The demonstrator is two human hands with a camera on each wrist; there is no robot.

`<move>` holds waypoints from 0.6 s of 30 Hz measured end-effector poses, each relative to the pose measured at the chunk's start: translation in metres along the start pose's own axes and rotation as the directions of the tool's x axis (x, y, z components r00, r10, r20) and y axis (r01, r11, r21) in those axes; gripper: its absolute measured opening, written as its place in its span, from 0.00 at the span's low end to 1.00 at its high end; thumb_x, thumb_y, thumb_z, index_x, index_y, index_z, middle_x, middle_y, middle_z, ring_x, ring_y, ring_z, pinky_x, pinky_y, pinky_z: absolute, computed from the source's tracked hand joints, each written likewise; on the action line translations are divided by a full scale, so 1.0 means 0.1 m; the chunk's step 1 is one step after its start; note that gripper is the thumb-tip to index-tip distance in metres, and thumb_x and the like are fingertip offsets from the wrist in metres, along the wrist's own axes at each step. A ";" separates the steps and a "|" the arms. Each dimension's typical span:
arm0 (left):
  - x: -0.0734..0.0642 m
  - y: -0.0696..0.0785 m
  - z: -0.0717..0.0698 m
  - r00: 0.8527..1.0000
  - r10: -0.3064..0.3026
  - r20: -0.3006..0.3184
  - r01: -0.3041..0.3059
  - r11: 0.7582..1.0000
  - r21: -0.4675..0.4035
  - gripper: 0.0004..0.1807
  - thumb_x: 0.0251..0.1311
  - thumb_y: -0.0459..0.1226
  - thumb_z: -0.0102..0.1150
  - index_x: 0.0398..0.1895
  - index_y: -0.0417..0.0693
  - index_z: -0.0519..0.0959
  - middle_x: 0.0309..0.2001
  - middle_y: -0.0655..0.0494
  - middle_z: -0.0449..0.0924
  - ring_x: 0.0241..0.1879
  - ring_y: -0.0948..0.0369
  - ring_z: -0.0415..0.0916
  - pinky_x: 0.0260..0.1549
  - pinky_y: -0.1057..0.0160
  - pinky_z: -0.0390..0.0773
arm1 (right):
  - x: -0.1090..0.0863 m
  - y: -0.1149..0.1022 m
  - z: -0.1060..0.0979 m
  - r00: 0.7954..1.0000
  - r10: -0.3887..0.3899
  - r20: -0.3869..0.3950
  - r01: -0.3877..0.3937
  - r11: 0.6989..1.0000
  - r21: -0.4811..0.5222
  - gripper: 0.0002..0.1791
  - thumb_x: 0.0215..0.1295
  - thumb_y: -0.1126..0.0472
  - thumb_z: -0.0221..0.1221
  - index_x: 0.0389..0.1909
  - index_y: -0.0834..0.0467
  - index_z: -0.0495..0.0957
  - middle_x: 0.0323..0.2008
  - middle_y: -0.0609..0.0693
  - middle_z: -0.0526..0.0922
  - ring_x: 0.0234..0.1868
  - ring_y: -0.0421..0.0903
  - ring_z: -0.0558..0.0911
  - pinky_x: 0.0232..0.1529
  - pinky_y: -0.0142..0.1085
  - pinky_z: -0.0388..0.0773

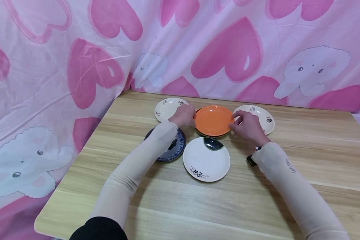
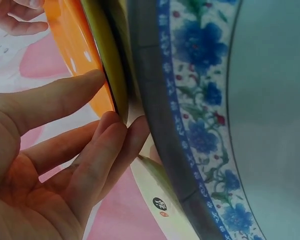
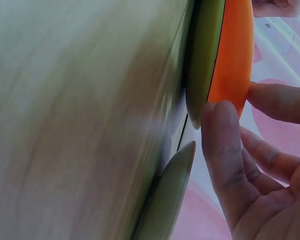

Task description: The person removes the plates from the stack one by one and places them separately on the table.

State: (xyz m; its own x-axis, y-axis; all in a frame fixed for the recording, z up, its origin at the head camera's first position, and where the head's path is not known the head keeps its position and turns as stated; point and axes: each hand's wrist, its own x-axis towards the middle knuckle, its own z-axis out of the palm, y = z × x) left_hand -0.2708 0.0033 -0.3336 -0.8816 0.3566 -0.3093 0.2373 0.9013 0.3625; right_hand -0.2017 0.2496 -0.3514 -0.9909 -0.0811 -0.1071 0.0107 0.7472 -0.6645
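Observation:
An orange plate (image 1: 214,120) lies on top of another plate, whose yellowish-green outer side (image 3: 205,60) shows in both wrist views. My left hand (image 1: 183,115) holds the stack's left edge, thumb on the orange rim and fingertips at the lower plate's edge. On the opposite side my right hand (image 1: 248,126) pinches the orange plate's rim between thumb and fingers. Below my left forearm sits a blue patterned plate (image 1: 180,146), partly hidden by the sleeve. A white plate (image 1: 205,163) with a dark patch and small black flowers lies just in front of the stack.
Two white plates with small printed marks stand at the back, one left (image 1: 165,108) and one right (image 1: 265,116) of the stack, each partly covered by a hand. The wooden table (image 1: 198,213) meets a pink heart-patterned cloth (image 1: 174,43) behind and on the left.

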 end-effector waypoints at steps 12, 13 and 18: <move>0.00 0.00 0.00 1.000 -0.017 0.008 0.017 0.999 -0.029 0.14 0.58 0.34 0.68 0.49 0.48 0.85 0.45 0.54 0.84 0.44 0.56 0.76 0.53 0.57 0.82 | 0.06 -0.05 0.02 0.994 0.099 0.043 -0.100 0.995 0.022 0.23 0.66 0.55 0.64 0.58 0.61 0.73 0.37 0.59 0.81 0.32 0.50 0.84 0.32 0.31 0.79; 0.01 0.00 0.00 1.000 -0.017 0.012 0.017 0.999 -0.029 0.14 0.59 0.34 0.68 0.48 0.48 0.86 0.45 0.54 0.84 0.44 0.56 0.76 0.53 0.57 0.82 | 0.06 -0.05 0.02 0.993 0.106 0.045 -0.108 0.994 0.027 0.23 0.66 0.55 0.64 0.58 0.61 0.73 0.37 0.59 0.80 0.31 0.49 0.84 0.32 0.31 0.79; 0.00 0.00 0.01 1.000 -0.027 0.003 0.027 0.999 -0.046 0.14 0.58 0.34 0.67 0.49 0.48 0.85 0.45 0.54 0.84 0.44 0.56 0.76 0.51 0.57 0.82 | 0.08 -0.06 0.05 0.991 0.131 0.037 -0.133 0.990 0.055 0.23 0.66 0.57 0.64 0.58 0.61 0.74 0.39 0.60 0.78 0.32 0.48 0.84 0.33 0.29 0.81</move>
State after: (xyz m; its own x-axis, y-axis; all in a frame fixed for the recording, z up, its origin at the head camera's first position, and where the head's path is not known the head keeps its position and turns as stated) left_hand -0.2702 0.0030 -0.3347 -0.8864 0.3333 -0.3213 0.1948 0.8982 0.3941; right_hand -0.2092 0.2417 -0.3518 -0.9754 -0.0071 -0.2204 0.1494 0.7138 -0.6842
